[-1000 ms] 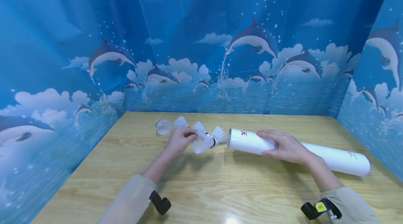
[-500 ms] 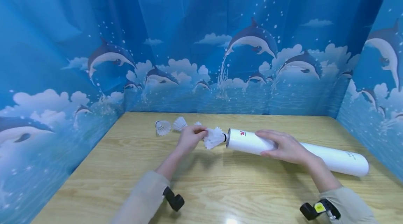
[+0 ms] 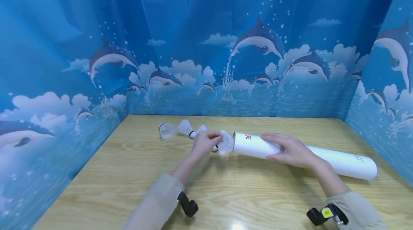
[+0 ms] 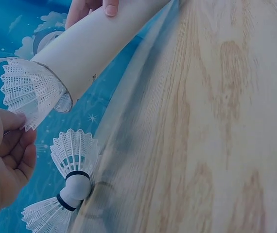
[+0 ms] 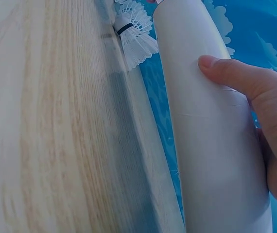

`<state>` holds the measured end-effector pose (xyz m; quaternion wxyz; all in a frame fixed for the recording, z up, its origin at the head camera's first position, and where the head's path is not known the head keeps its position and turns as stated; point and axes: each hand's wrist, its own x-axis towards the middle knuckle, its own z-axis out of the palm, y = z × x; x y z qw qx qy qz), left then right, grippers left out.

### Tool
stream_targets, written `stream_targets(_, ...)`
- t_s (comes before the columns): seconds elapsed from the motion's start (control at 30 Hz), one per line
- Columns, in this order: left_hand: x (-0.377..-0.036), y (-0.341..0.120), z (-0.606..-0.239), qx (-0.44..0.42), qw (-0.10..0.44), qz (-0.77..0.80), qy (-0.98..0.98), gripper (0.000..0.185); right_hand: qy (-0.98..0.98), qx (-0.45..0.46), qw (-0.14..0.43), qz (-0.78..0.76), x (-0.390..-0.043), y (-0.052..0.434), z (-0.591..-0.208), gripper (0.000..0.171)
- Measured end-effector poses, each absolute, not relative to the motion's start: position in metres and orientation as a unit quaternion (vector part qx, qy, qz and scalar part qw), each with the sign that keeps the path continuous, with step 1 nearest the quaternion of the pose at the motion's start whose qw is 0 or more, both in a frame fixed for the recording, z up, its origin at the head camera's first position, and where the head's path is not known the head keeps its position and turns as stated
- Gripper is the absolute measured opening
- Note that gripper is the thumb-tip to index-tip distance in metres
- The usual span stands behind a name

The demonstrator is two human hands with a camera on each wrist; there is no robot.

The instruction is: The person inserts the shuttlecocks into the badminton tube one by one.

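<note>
A long white tube [image 3: 326, 158] lies across the wooden table [image 3: 245, 201], its open mouth facing left. My right hand [image 3: 285, 147] grips it near that end, thumb [image 5: 231, 75] pressed on the tube [image 5: 206, 145]. My left hand [image 3: 213, 140] pinches the skirt of a white shuttlecock [image 3: 226, 142] whose cork end sits inside the tube's mouth. In the left wrist view the mesh skirt [image 4: 29, 92] flares out of the tube [image 4: 95, 43], with my left fingers [image 4: 12, 121] on its edge.
Three more white shuttlecocks lie left of the tube: one [image 3: 166, 130] farthest left, one [image 3: 185, 128] beside it, one [image 3: 202, 128] behind my left hand. Two of them [image 4: 75, 155] [image 4: 48, 218] lie nose to tail. Blue dolphin-print walls [image 3: 206, 43] enclose the table on three sides.
My left hand moved right with the shuttlecock and brought its cork end into the tube's mouth. The right hand and the tube stayed put.
</note>
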<state>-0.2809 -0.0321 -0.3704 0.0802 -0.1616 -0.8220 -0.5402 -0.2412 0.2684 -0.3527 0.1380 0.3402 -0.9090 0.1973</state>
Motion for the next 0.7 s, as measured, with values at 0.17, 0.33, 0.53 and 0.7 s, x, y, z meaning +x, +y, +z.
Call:
stream_targets(0.17, -0.2821, -0.0323, -0.3735, -0.168, 0.08, -0.529, -0.828, 0.016, -0.909, 0.342, 0.131, 0.198, -0.2418, 0.2685, -0.3533, 0.064)
stream_targets(0.33, -0.2819, -0.033, -0.3747, -0.18, 0.078, -0.519, -0.832, 0.018, -0.911, 0.339, 0.131, 0.195, -0.2417, 0.2688, -0.3539, 0.065)
stream_targets(0.53, -0.2804, -0.0326, -0.3742, -0.187, 0.102, -0.5, -0.839, 0.016, -0.91, 0.342, 0.134, 0.195, -0.242, 0.2687, -0.3544, 0.064)
stream_targets(0.7, -0.2795, -0.0312, -0.3721, -0.178, 0.108, -0.498, -0.841, 0.014, -0.909, 0.343, 0.136, 0.194, -0.2424, 0.2691, -0.3536, 0.064)
